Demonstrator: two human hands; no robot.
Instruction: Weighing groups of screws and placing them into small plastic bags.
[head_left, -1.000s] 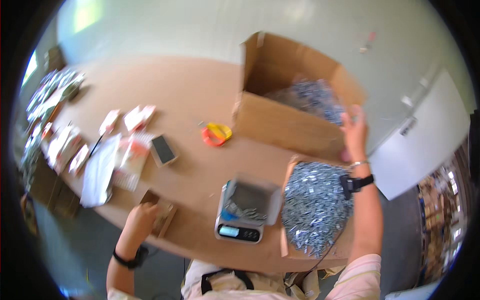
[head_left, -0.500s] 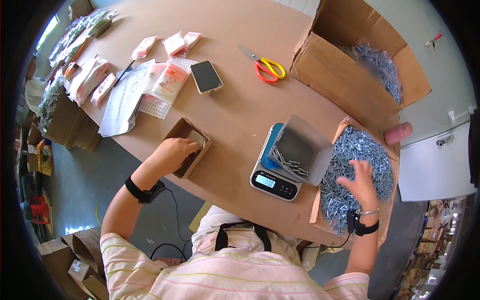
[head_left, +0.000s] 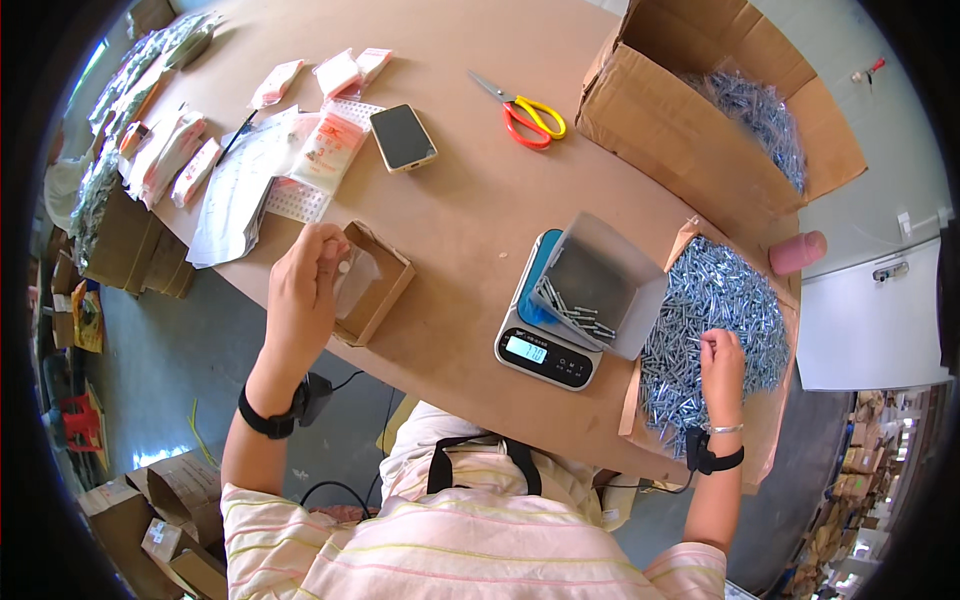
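Note:
My left hand (head_left: 308,275) is closed in a pinch on a small clear plastic bag (head_left: 358,284), which hangs from the fingertips at the left side of a small open cardboard box (head_left: 388,300). Over a shallow cardboard tray full of silvery-blue screws (head_left: 705,300) is my right hand (head_left: 722,372), its fingers drawn together; whatever they may hold is too small to make out. Between the hands stands a digital scale (head_left: 545,355) with its display lit. A translucent plastic bin (head_left: 610,270) rests tilted on it, with several screws (head_left: 575,312) inside.
Behind the screw tray stands a large open carton (head_left: 690,150) with bagged screws. Scissors (head_left: 530,125) and a phone (head_left: 404,138) lie farther back. Packs of clear bags (head_left: 335,150) and paper sheets (head_left: 235,200) cover the left side. A pink cylinder (head_left: 797,253) sits beside the tray.
My left hand has risen out of the small cardboard box with a plastic bag in its fingers. My right hand's spread fingers have closed together over the screws.

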